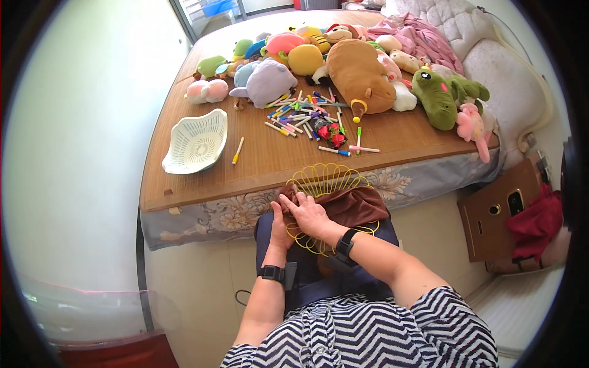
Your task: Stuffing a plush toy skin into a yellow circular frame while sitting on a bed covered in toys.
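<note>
A yellow wire basket (pixel 325 178) with looped sides rests on my lap, and a brown cloth (pixel 356 207) lies across it. My left hand (pixel 281 230) is at the cloth's left end, thumb up along the edge, its other fingers partly hidden in the folds. From the right, my right hand (pixel 311 218) reaches over the cloth with its fingers stretched out on the fabric, close to the left hand's fingertips. Both wrists wear black bands.
Before me stands a bed (pixel 202 197) with a brown mat. On it are a white plastic basket (pixel 178 147), scattered marker pens (pixel 288 116), red artificial roses (pixel 332 136) and several plush toys (pixel 359 73). At right stands a brown cabinet (pixel 481 236) with a dark red cloth (pixel 540 221).
</note>
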Tool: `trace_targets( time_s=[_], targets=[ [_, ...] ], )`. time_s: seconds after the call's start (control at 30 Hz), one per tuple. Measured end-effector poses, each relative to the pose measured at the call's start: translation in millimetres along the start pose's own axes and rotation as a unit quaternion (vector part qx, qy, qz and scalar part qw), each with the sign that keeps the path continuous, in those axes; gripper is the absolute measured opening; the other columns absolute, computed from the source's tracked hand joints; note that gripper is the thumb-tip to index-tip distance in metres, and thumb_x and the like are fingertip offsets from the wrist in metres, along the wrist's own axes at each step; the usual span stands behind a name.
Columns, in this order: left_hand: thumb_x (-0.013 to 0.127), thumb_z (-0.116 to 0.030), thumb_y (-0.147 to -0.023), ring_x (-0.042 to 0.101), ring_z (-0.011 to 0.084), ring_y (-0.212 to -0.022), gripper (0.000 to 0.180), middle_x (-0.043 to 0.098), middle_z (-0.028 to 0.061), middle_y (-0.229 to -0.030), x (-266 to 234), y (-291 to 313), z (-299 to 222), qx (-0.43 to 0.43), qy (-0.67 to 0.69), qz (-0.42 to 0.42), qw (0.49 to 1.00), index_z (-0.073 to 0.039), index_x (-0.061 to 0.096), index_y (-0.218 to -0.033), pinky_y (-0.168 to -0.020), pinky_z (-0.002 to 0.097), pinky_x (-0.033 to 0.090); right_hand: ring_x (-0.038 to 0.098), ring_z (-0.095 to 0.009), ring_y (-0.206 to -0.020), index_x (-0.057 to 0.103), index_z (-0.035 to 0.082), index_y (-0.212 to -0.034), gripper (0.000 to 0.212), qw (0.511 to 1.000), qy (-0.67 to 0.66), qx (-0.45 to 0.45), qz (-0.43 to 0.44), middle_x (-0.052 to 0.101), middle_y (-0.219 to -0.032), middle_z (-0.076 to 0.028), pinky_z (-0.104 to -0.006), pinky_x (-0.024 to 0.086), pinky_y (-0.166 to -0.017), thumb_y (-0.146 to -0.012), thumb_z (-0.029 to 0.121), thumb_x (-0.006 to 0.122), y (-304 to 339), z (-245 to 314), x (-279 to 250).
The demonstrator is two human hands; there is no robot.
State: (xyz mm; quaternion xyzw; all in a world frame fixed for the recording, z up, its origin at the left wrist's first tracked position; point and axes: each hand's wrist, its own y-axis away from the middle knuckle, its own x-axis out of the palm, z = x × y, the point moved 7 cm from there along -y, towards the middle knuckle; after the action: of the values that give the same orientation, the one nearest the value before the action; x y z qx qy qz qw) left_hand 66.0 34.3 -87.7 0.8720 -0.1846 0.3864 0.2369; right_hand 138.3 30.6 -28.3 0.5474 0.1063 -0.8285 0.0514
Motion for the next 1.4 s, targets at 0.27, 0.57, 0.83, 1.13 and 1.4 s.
trace_targets(
  time_s=[0.27, 0.57, 0.83, 1.13, 1.4],
  targets=[
    [0.027, -0.075, -0.088, 0.062, 0.0256, -0.099, 0.076, 0.06, 0.0101, -0.117, -12, 1, 1, -0.045, -0.051, -0.016, 0.998, -0.018, 0.041, -0.136, -0.079, 0.043, 0.054, 0.056, -0.033, -0.099, 0.048, 0.032, -0.137, 0.049, 0.99, 0.118, -0.002, 0.073, 0.051, -0.121, -0.015, -0.0423, 0.053, -0.072, -0.09, 0.018, 0.049, 31, -45, 1],
    [0.027, -0.077, -0.088, 0.059, 0.0298, -0.11, 0.084, 0.056, 0.0125, -0.129, -6, 5, -3, -0.038, -0.03, -0.002, 0.999, -0.013, 0.04, -0.141, -0.088, 0.0455, 0.051, 0.056, -0.04, -0.102, 0.055, 0.025, -0.126, 0.048, 0.998, -0.051, 0.047, 0.007, 0.05, -0.116, -0.019, -0.0459, 0.052, -0.081, -0.08, 0.011, 0.058, 13, -20, -28],
    [0.033, -0.074, -0.089, 0.06, 0.0224, -0.106, 0.075, 0.063, 0.0068, -0.114, -20, 1, 2, -0.009, 0.03, -0.033, 0.999, -0.011, 0.057, -0.12, -0.093, 0.0402, 0.049, 0.056, -0.036, -0.101, 0.035, 0.028, -0.146, 0.064, 0.998, 0.018, -0.031, 0.06, 0.048, -0.123, -0.019, -0.0434, 0.054, -0.079, -0.087, 0.014, 0.054, 18, 11, -2],
    [0.038, -0.079, -0.084, 0.062, 0.025, -0.101, 0.086, 0.062, 0.0109, -0.115, 3, 10, -4, -0.04, 0.007, 0.041, 0.998, -0.007, 0.048, -0.129, -0.08, 0.0413, 0.053, 0.055, -0.038, -0.109, 0.054, 0.033, -0.13, 0.055, 0.987, -0.137, 0.085, 0.025, 0.052, -0.123, -0.016, -0.0452, 0.049, -0.092, -0.081, 0.009, 0.056, 38, -60, 2],
    [0.052, -0.039, -0.096, 0.056, 0.0379, -0.113, 0.045, 0.053, 0.0202, -0.129, -10, 11, 1, -0.044, 0.015, 0.05, 0.998, -0.014, 0.045, -0.132, -0.089, 0.0556, 0.049, 0.055, -0.04, -0.107, 0.052, 0.03, -0.132, 0.059, 0.964, -0.241, 0.112, 0.004, 0.052, -0.114, -0.021, -0.0445, 0.047, -0.094, -0.075, 0.015, 0.06, 28, -82, 17]
  ],
)
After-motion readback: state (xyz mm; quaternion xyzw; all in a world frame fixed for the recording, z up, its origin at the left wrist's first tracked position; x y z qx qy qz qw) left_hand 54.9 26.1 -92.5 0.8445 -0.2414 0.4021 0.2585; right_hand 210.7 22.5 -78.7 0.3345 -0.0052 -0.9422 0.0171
